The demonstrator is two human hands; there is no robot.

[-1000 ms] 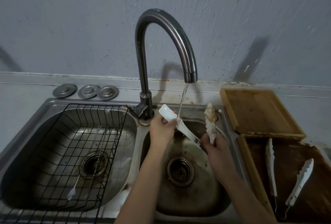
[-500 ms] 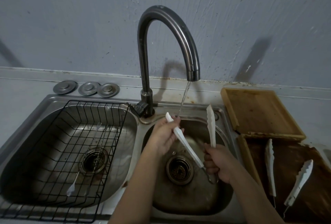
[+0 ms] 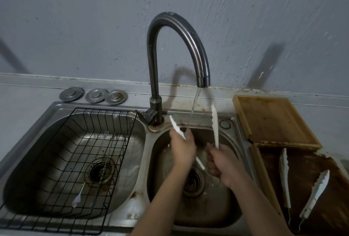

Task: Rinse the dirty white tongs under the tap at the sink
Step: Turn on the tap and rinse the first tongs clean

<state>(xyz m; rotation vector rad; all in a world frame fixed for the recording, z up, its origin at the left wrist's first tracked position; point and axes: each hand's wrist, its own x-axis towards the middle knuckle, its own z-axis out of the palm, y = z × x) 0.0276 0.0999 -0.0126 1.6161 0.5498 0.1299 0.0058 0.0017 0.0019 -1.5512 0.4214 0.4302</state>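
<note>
Tongs: the white tongs (image 3: 215, 122) are over the right basin of the sink (image 3: 229, 120), spread in a V with the hinge end low in the right hand; one arm stands nearly upright, the other leans up and to the left.
Right hand: the right hand (image 3: 221, 166) has its grip closed around the lower part of the tongs, fingers curled over the hinge end, which is hidden inside the fist.
Left hand: the left hand (image 3: 182, 146) has its grip wrapped on the left-leaning arm of the tongs, partway along it; the arm's tip sticks out above the fingers and a short stretch shows below the palm.
Water: a thin stream (image 3: 194, 107) runs from the tap (image 3: 181, 34) and meets the left hand's fingers, between the two spread arms.
Left basin: a black wire rack (image 3: 75, 152) sits in it, with a fork and other thin utensils (image 3: 90, 175) lying inside.
Table, right side: a wooden board (image 3: 272, 120) lies beside the sink; nearer the camera, a second pair of white tongs (image 3: 300, 184) rests open on a dark tray (image 3: 260, 169).
Back ledge: three round metal drain covers (image 3: 93, 95) sit side by side behind the left basin.
</note>
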